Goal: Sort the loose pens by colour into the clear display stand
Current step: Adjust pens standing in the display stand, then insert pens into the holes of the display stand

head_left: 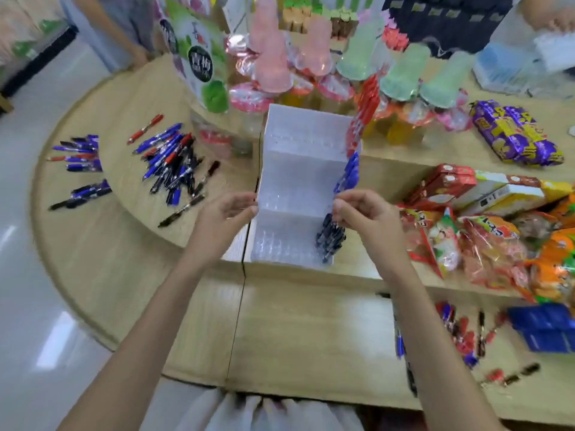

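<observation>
A pale wooden counter (311,321) curves over glossy white floor (37,275). Mid-counter stands the clear display stand (298,169), left hand (228,209) and right hand (357,209) gripping its sides. Loose pens (174,169) lie near the left edge, snack packets (482,244) at the right.

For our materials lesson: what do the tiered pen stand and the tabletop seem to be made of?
Pen stand: seemingly clear, glossy plastic; it looks translucent, with rows of moulded sockets catching light.
Tabletop: pale wood or wood-look laminate, matte; fine straight grain lines show, and which one it is stays uncertain.
</observation>
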